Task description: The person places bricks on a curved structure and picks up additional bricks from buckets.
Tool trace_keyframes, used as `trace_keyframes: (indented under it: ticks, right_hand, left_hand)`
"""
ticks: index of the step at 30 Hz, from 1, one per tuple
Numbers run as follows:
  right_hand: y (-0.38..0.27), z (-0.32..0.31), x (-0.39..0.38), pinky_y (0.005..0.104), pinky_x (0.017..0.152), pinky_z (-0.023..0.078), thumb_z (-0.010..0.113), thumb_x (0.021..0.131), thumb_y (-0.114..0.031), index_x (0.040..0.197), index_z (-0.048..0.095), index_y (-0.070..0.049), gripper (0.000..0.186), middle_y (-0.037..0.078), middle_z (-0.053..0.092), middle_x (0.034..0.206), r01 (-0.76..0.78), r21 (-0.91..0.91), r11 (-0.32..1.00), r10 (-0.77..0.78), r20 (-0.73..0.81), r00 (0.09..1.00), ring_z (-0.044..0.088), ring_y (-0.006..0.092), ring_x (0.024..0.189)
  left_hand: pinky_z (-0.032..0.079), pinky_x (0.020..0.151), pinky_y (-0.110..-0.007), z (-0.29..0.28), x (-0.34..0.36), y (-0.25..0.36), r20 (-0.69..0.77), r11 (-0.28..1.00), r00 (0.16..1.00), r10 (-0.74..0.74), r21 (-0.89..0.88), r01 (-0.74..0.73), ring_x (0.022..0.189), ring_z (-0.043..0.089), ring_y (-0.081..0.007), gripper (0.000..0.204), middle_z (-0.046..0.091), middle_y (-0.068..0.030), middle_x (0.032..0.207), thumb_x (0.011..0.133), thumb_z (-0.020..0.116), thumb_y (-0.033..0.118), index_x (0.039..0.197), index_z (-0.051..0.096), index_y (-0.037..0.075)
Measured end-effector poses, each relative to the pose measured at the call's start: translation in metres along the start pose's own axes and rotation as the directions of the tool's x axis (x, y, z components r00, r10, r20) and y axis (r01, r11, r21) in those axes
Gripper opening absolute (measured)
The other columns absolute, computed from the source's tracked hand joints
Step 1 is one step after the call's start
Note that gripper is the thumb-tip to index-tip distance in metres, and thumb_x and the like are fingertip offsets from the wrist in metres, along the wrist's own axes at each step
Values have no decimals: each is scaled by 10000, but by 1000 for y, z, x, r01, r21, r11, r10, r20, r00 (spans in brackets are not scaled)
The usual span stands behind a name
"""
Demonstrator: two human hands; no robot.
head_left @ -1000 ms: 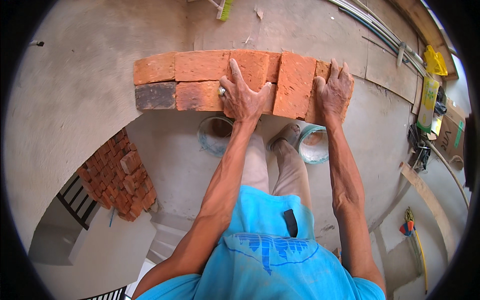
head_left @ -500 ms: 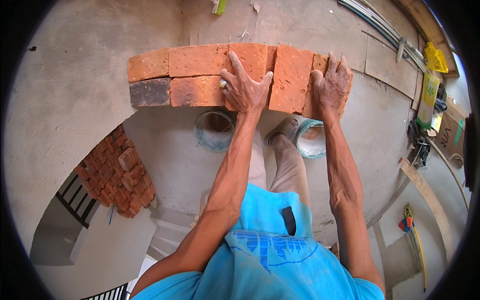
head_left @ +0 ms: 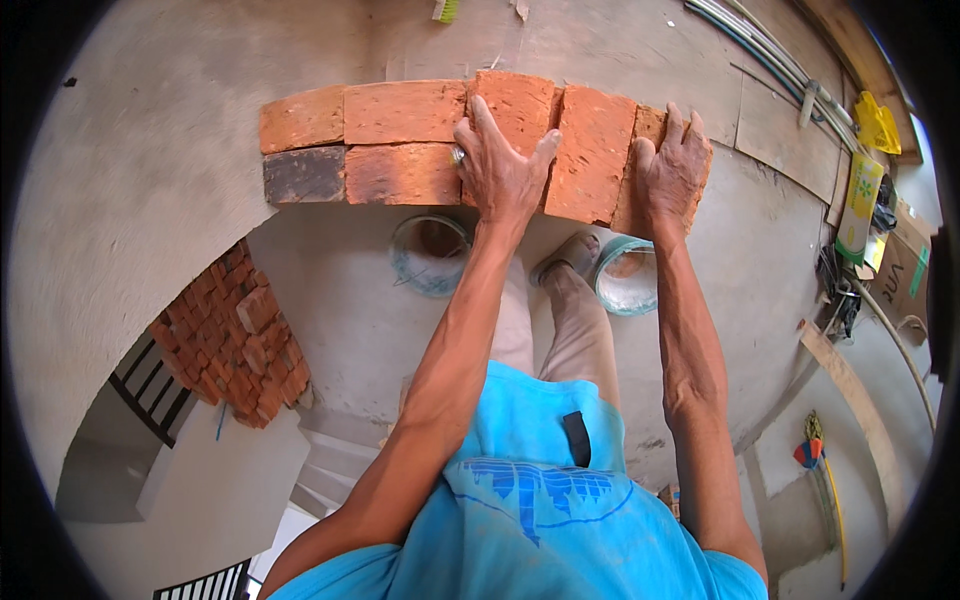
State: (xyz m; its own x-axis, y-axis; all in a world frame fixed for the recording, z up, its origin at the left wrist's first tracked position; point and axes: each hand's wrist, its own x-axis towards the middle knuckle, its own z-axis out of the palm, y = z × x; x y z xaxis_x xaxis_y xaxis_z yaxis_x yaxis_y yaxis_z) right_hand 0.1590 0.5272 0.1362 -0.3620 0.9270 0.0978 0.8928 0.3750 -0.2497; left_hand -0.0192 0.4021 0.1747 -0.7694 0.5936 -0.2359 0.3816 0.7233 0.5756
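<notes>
A row of orange-red bricks forms a wall top in front of me. My left hand [head_left: 500, 175], with a ring, spans one brick [head_left: 515, 105], thumb at its right edge and fingers toward its left. That brick's far end stands out slightly beyond its left neighbours. To its right lies a wide brick [head_left: 592, 155]. My right hand [head_left: 668, 180] is bent over the brick at the row's right end [head_left: 624, 195], and covers much of it. On the left, a blackened brick [head_left: 304, 176] sits beside an orange one [head_left: 402, 174].
Below the wall, two buckets, one left [head_left: 428, 270] and one right [head_left: 625, 280], stand near my feet. A brick pile [head_left: 240, 335] lies lower left. Pipes [head_left: 765, 50], a yellow bag [head_left: 876, 122], a cardboard box [head_left: 905, 265] and a yellow-handled broom [head_left: 835, 510] are along the right.
The brick under my left hand has shifted away from me, so its far end now juts past its neighbours. My right hand keeps its place on the end brick.
</notes>
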Motion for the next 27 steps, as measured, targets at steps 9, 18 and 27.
trace_keyframes:
  ticks: [9, 18, 27]
  right_hand:
    - [1, -3, 11, 545, 1164, 303, 693, 821, -320, 1383, 571, -164, 596, 159, 473, 1464, 223, -69, 972, -229, -99, 968, 434, 355, 1365]
    - [-99, 26, 48, 560, 1170, 312, 631, 882, -214, 1249, 639, -139, 375, 105, 726, 1065, 481, 74, 874, -482, 263, 836, 646, 281, 1134]
    - [-101, 34, 49, 566, 1140, 342, 614, 880, -163, 1204, 647, -120, 329, 112, 723, 1020, 407, 211, 889, -456, 330, 826, 659, 304, 1059]
  left_hand:
    - [387, 1107, -477, -34, -101, -57, 93, 772, 955, -282, -569, 283, 1327, 451, -386, 827, 415, -304, 1412, 953, 702, 323, 1528, 247, -60]
    - [509, 1024, -537, 6, -89, -81, 612, -54, 680, -405, -758, 650, 1209, 566, -425, 722, 520, -280, 1242, 984, 652, 461, 1327, 403, -125]
    - [572, 934, -490, 6, -73, -75, 576, 165, 678, -457, -694, 701, 1054, 655, -421, 660, 578, -319, 1137, 994, 647, 407, 1204, 448, -186]
